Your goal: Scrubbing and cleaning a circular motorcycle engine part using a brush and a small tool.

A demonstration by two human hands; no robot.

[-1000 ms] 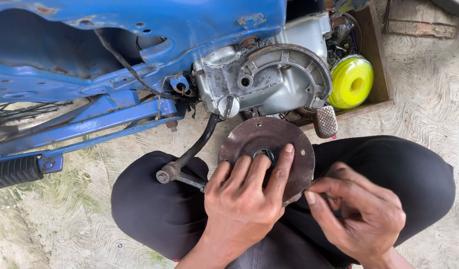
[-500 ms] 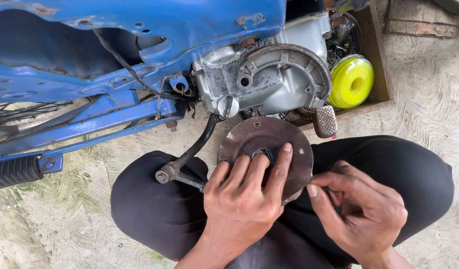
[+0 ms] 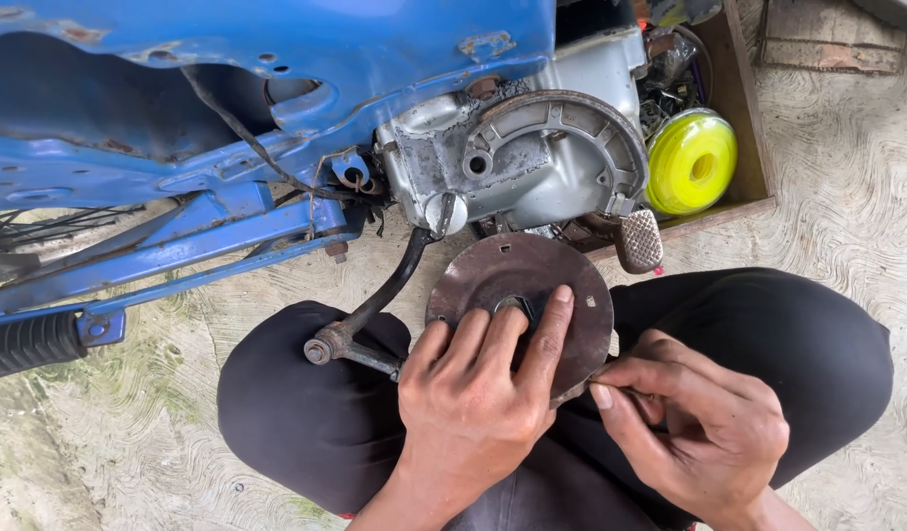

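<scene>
My left hand (image 3: 473,393) grips a round, rusty brown metal disc (image 3: 503,275) from below, its fingers spread over the disc's face and one fingertip beside the centre hole. My right hand (image 3: 699,423) pinches a small thin part against the disc's lower right rim; what that part is I cannot make out. The disc is held over my lap, between my knees in dark trousers, just below the grey engine casing (image 3: 532,157) of a blue motorbike frame (image 3: 276,88).
A black kick lever (image 3: 375,305) hangs from the engine toward my left knee. A metal foot pedal (image 3: 638,239) sticks out beside the disc. A wooden box (image 3: 744,128) holds a yellow spool (image 3: 692,162). A black footrest (image 3: 26,346) lies at the left on the concrete floor.
My right hand has shifted slightly along the disc's lower right rim; the left hand and disc stay almost still.
</scene>
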